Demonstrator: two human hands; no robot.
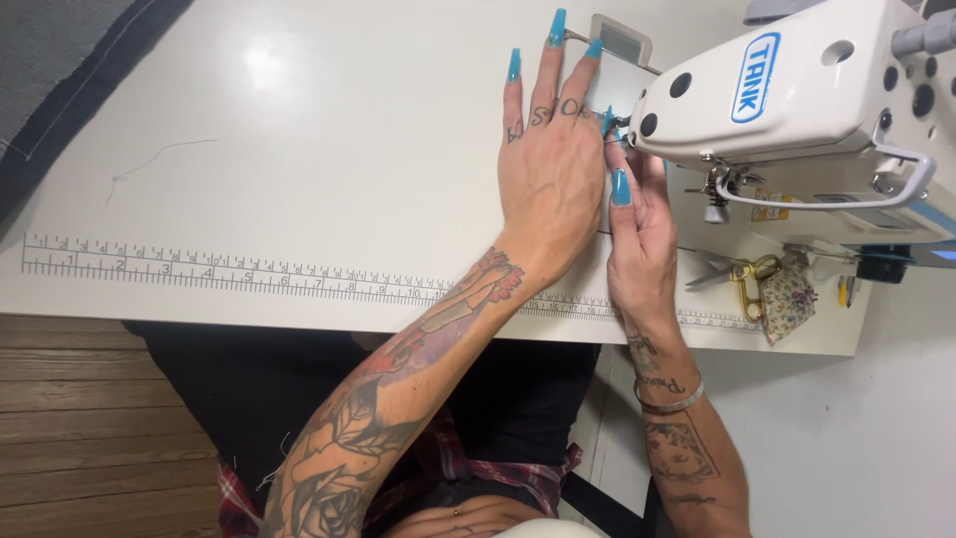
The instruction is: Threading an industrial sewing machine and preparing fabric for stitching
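Nearest the camera, two bare forearms reach up from the bottom edge over a dark lap and a bit of red plaid cloth, the right one wearing a thin bracelet (669, 402) at the wrist. The left hand (551, 169) lies open and flat on the white desk (299, 130), its fingers spread and pointing away, the fingertips close to the small metal plate (619, 45) beside the machine. The right hand (640, 234) sits just beside it, touching along the thumb side, its fingers drawn together and pinched at the needle area under the head of the white sewing machine (807, 90); what it pinches is too small to tell. A printed ruler (219, 269) runs along the near edge of the desk. To the right, under the machine's arm, lie gold-handled scissors (745, 279) and, touching them, a small flowered pouch (789, 297). A loose thread (149, 159) lies well apart on the left of the desk.
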